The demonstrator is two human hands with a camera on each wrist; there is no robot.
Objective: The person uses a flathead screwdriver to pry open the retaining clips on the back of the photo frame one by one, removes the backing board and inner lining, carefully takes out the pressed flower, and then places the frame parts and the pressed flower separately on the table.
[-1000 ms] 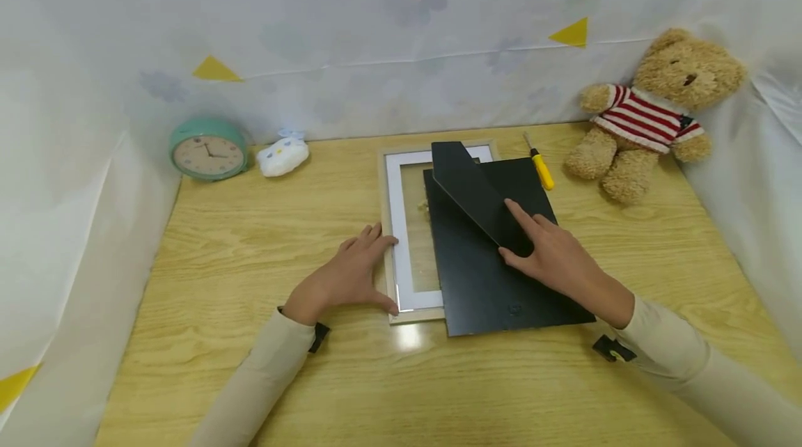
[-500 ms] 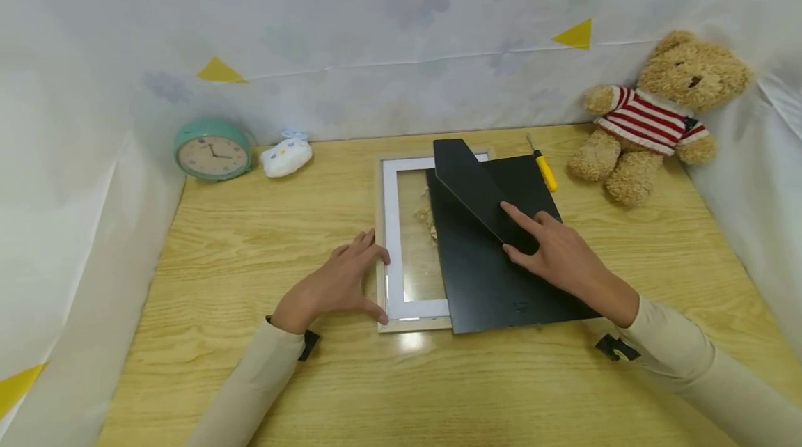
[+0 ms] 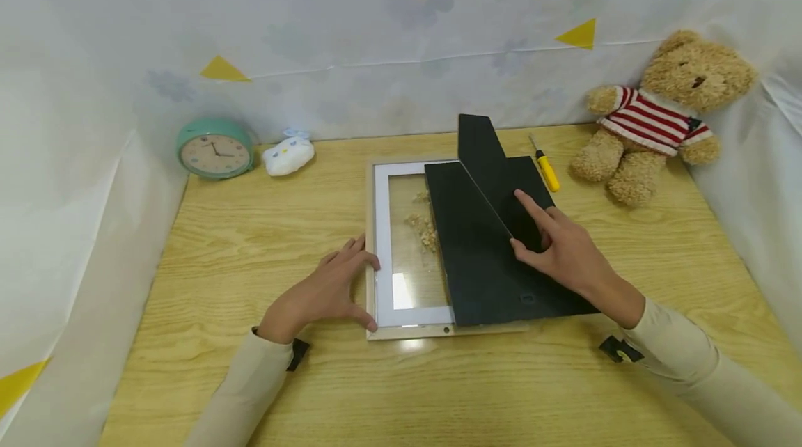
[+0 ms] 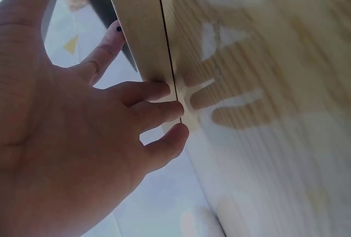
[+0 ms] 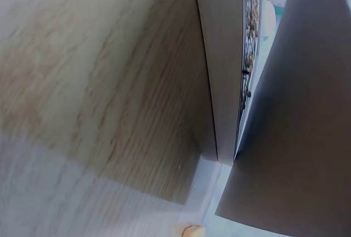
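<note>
A light wooden picture frame (image 3: 407, 333) with a white mat (image 3: 383, 245) lies in the middle of the table. Dried flowers (image 3: 425, 231) show behind its clear pane. My left hand (image 3: 316, 294) rests along the frame's left side, thumb at the lower corner; in the left wrist view, its fingers (image 4: 156, 113) touch the wooden side (image 4: 140, 23). A black backing board (image 3: 464, 245) covers the frame's right part. My right hand (image 3: 570, 252) pinches the board's raised stand (image 3: 479, 147) between thumb and forefinger. The right wrist view shows the board (image 5: 296, 122) tilted up from the frame's edge.
A screwdriver (image 3: 548, 172) with a yellow handle lies just behind the board. Farther right sits a teddy bear (image 3: 651, 113) in a striped sweater. At the back left stand a green clock (image 3: 215, 149) and a small white plush (image 3: 288, 154). White cloth surrounds the table.
The frame has slid left and toward me together with my left hand. More dried flowers show beside the board. The stand in my right hand has risen and shifted right.
</note>
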